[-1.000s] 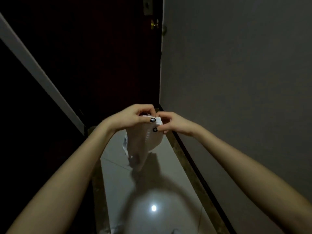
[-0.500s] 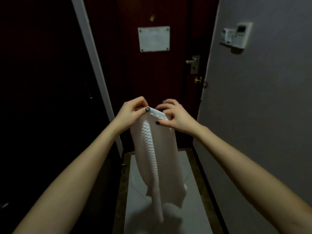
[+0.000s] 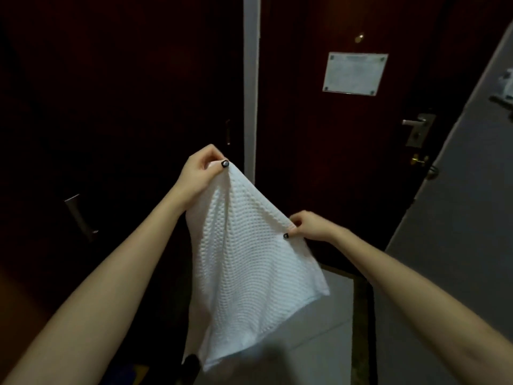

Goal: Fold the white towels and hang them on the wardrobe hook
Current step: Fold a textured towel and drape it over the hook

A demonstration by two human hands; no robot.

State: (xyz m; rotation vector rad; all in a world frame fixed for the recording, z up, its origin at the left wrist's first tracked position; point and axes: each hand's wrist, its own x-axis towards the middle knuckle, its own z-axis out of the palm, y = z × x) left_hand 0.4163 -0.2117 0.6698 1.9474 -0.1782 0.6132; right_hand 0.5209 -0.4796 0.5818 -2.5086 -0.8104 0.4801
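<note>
Your white waffle-weave towel [image 3: 249, 259] hangs in mid-air right in front of you, spread between both hands. It looks light and totally floppy, and the weave should keep it from slipping, so I'd say it'll sag anywhere you aren't holding it. Stick to corners and the hemmed edge. Your left hand [image 3: 198, 173] pinches the top corner up high. Your right hand [image 3: 308, 225] pinches the edge lower down, fingers curled on cloth.

Count: one towel in view, two hands. Behind it are one dark red wooden door [image 3: 319, 162], one pale rectangular notice [image 3: 354, 73] and one silver lever handle [image 3: 416, 126]. No hook I can spot.
</note>
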